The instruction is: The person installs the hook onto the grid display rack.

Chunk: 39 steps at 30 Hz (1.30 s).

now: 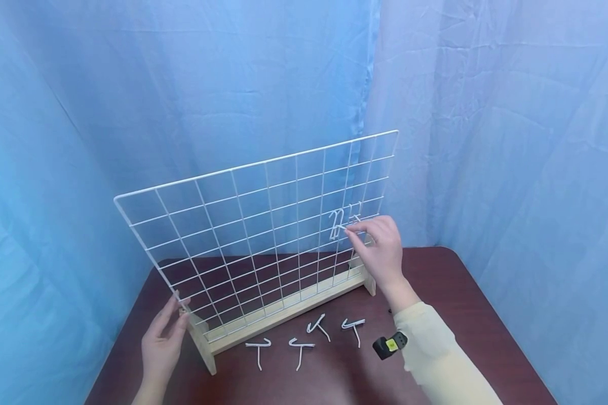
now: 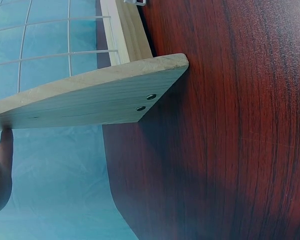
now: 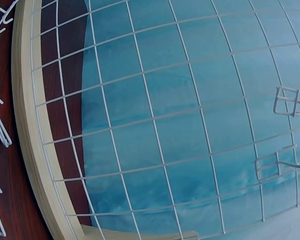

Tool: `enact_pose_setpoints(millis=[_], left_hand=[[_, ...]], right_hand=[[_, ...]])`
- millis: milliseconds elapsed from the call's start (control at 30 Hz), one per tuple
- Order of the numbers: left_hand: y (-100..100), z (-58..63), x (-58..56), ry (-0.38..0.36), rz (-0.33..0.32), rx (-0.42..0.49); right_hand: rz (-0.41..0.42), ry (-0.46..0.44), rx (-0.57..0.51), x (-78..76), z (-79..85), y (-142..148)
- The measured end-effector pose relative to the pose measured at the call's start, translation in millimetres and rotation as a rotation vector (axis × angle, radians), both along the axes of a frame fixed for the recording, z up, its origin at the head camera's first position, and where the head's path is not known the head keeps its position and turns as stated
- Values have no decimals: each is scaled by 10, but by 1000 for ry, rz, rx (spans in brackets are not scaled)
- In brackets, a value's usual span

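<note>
Head view shows your right hand (image 1: 381,248) pinching a hook (image 1: 339,226) by its stem near the grid's (image 1: 272,210) right edge, apparently keeping its bends clear, while your left hand (image 1: 163,340) grips the stand's (image 1: 201,341) left end, likely steadying it.

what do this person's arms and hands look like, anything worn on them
Neither the left hand nor the right hand wears a glove. The right arm has a loose, pale cream sleeve, with a black device carrying a yellow label at its cuff. No left sleeve shows.
</note>
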<state>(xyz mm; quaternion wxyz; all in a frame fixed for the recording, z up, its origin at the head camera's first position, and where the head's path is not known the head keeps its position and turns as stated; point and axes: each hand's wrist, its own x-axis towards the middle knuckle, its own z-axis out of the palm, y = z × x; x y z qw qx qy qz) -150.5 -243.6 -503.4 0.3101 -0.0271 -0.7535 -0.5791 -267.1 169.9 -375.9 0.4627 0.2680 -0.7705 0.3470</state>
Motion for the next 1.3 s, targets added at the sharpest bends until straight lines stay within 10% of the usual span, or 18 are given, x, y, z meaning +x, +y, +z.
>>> enact_pose_setpoints(millis=[433, 767, 1300], left_hand=[[-1, -17, -26, -27, 18, 8], [120, 242, 75, -12, -9, 19], [1, 0, -15, -14, -14, 35]], right_hand=[[-45, -27, 30, -99, 62, -39], [-106, -64, 49, -114, 27, -77], [-122, -131, 55, -94, -49, -62]])
